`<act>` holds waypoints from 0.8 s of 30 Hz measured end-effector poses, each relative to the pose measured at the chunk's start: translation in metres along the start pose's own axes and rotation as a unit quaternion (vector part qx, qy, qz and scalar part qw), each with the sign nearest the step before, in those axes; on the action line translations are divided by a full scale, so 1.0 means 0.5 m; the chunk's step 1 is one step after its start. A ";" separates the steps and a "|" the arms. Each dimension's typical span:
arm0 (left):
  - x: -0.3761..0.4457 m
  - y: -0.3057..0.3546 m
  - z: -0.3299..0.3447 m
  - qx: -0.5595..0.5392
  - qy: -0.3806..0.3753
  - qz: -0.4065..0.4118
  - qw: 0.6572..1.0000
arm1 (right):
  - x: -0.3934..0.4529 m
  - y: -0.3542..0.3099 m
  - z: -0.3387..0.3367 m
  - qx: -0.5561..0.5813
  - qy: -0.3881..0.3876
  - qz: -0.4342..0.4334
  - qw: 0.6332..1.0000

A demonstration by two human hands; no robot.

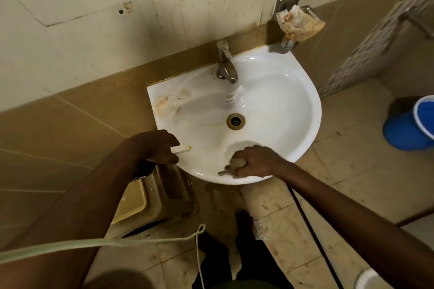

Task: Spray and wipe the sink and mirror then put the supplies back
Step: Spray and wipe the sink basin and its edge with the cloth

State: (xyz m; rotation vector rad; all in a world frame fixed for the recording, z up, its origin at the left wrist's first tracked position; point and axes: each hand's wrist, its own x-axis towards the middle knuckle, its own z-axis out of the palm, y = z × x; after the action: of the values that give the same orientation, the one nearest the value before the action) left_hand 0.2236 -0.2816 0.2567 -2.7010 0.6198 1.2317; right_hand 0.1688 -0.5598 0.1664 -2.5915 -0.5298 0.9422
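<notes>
A white wall sink (293, 91) fills the middle of the view, with brown stains on its left ledge and a chrome tap (226, 63) at the back. My right hand (254, 161) is closed on a balled grey cloth (236, 164) pressed against the sink's near inner rim. My left hand (157, 145) grips a spray bottle whose white nozzle with a yellow tip (181, 148) points over the sink's left edge; the bottle's body is mostly hidden under my hand. The mirror is not in view.
A crumpled stained wrapper (299, 23) sits on a metal holder on the wall at the sink's right. A blue bucket (409, 124) stands on the floor at the far right. A beige bin (150, 195) sits under the sink's left side. A white cord (117, 241) crosses the foreground.
</notes>
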 end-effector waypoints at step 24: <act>0.087 0.091 -0.021 0.094 0.011 0.055 0.994 | 0.032 0.079 -0.042 0.022 -0.143 -0.045 0.988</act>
State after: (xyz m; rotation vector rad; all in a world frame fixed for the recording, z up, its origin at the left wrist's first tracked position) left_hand 0.2382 -0.3395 0.2344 -2.5586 0.8521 1.1070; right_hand 0.2030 -0.5908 0.1563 -2.3834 -0.6851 1.2888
